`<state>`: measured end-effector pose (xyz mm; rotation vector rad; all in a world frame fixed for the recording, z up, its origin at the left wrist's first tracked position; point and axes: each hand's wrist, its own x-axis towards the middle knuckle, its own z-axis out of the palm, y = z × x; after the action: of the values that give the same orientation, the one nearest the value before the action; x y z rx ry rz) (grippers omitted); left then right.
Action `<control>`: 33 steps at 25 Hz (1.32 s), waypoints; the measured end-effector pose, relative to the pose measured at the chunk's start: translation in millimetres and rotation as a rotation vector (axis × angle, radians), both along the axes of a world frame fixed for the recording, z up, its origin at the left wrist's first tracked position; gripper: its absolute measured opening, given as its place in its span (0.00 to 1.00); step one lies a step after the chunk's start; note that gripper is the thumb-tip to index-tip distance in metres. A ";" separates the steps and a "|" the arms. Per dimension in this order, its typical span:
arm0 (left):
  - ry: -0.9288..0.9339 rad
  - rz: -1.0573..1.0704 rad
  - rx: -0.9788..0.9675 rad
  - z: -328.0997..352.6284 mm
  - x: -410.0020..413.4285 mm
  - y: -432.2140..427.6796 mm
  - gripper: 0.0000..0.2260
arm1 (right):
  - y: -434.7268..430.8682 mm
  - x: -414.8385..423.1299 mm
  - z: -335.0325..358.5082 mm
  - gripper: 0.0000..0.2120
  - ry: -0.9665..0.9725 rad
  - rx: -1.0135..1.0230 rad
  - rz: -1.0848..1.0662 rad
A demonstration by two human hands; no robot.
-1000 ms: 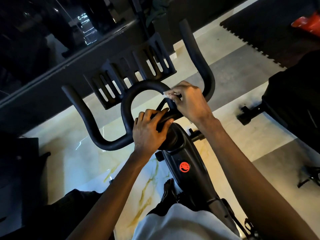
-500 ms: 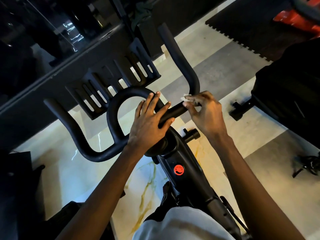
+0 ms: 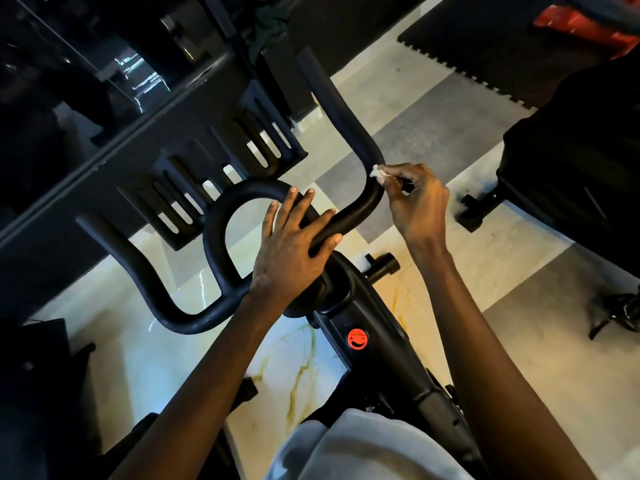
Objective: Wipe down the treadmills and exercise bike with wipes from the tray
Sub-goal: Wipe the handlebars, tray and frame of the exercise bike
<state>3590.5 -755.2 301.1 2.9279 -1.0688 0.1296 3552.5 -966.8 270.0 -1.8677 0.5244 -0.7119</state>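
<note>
The exercise bike's black handlebar point(image 3: 221, 233) fills the middle of the view, with a centre loop and two curved side horns. My left hand point(image 3: 291, 244) rests flat on the bar just right of the loop, fingers straight and thumb under the bar. My right hand point(image 3: 415, 202) pinches a small crumpled white wipe point(image 3: 376, 171) and holds it against the bend of the right horn point(image 3: 367, 199). The bike's black stem point(image 3: 363, 341) with a red round sticker point(image 3: 357, 338) runs down toward me.
A black slotted holder point(image 3: 221, 168) sits behind the handlebar. A dark machine point(image 3: 571, 174) stands to the right, a black foam mat point(image 3: 485, 46) and a red object point(image 3: 585, 26) at the top right. Marble floor point(image 3: 450, 271) lies beneath.
My right hand has slid the wipe outward along the bar, from beside the centre loop to the right horn's bend. My left hand went from curled on the bar to lying flat.
</note>
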 end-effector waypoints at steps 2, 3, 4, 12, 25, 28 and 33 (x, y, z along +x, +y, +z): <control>0.006 0.011 0.063 4.0 1.2 -8.1 0.25 | -3.3 -5.3 4.6 0.10 0.041 -0.092 0.084; 0.005 0.015 0.097 4.9 2.1 -13.8 0.26 | -4.5 -9.3 5.9 0.11 0.076 -0.139 0.139; 0.009 0.013 0.124 5.1 1.8 -19.9 0.27 | -5.5 -12.9 5.9 0.12 0.105 -0.178 0.182; -0.010 -0.030 0.056 -3.1 7.3 -58.3 0.24 | -35.3 64.8 24.5 0.12 0.102 -0.329 0.212; 0.164 0.008 -0.054 3.6 14.7 -65.9 0.25 | -34.3 116.0 33.6 0.11 0.110 -0.504 0.333; 0.141 0.019 -0.114 8.1 22.3 -59.5 0.23 | -31.1 108.0 28.9 0.11 0.097 -0.497 0.298; 0.094 0.114 -0.083 21.3 69.7 -8.7 0.25 | -31.8 100.5 33.4 0.10 0.125 -0.523 0.282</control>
<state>3660.2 -764.0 322.4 2.8883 -0.8626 0.0371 3653.0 -998.6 303.4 -2.4248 0.1458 -0.5784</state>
